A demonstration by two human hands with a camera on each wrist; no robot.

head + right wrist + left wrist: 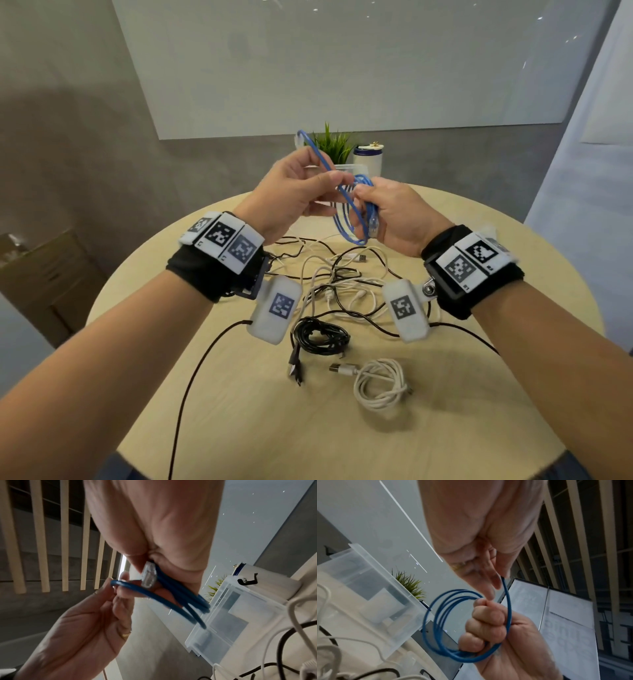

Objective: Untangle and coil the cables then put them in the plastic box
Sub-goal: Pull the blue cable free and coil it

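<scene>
1. Both hands were raised above the far half of the round counter [212, 394], close together, working one blue cable [346, 205].
2. The right hand [400, 216] was closed around several stacked loops of the blue cable, fingers curled through the coil; a clear plug [148, 577] at one cable end stuck out beside its palm.
3. The left hand [294, 192] pinched a free strand of the same cable between thumb and fingers, at 9 o'clock from the right hand; the strand arched up past the hand toward 12 o'clock.
4. The clear plastic box [373, 588] stood at the counter's 12 o'clock edge, behind the hands; what it held could not be made out.
5. A tangle of black and white cables [342, 281] lay at the counter's centre, below the wrists.
6. Toward 6 o'clock from the tangle lay a coiled black cable [320, 337], and just beside it, at its 4 o'clock, a coiled white cable [380, 383] with a USB plug.
7. A small green plant [334, 145] and a white canister [368, 157] stood near the box at 12 o'clock.
</scene>
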